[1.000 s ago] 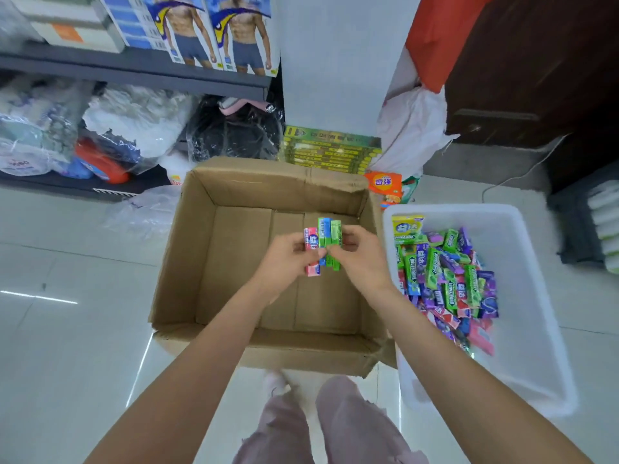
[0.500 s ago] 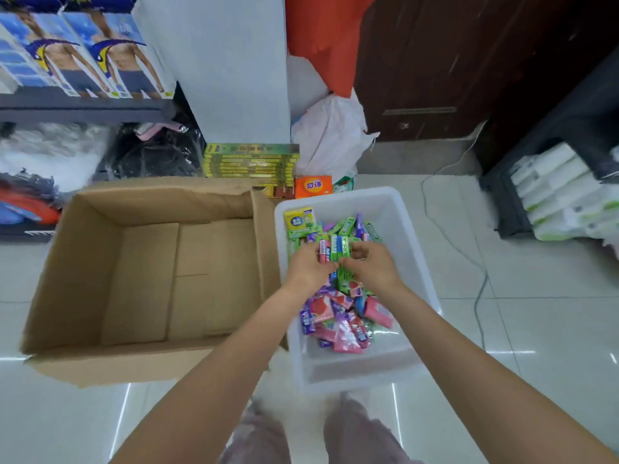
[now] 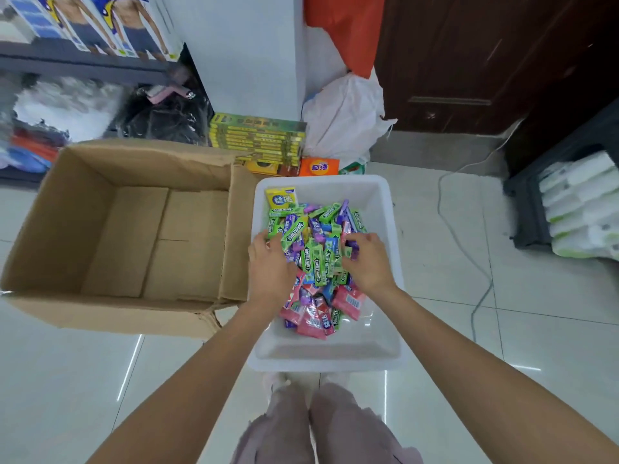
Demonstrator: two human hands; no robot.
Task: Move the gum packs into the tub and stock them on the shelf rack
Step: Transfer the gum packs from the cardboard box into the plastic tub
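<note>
A white plastic tub (image 3: 335, 346) stands on the floor in front of my legs. It holds a heap of gum packs (image 3: 317, 259) in green, purple, pink and blue, and a yellow pack (image 3: 280, 196) lies at its far left corner. My left hand (image 3: 269, 267) rests on the left side of the heap with its fingers spread over green packs. My right hand (image 3: 366, 262) rests on the right side, fingertips touching purple packs. A few green packs lie loose between the two hands. No shelf rack for the gum shows.
An open cardboard box (image 3: 100, 182) with nothing visible inside sits just left of the tub. Stacked yellow-green boxes (image 3: 258, 139), an orange pack (image 3: 318, 166) and a white bag (image 3: 345, 118) lie behind. A cable (image 3: 482, 276) runs along the floor on the right, near a dark crate of tissue packs (image 3: 576, 202).
My hands carried a small bunch of packs from the box over to the tub, then came apart, and the packs now lie on the heap.
</note>
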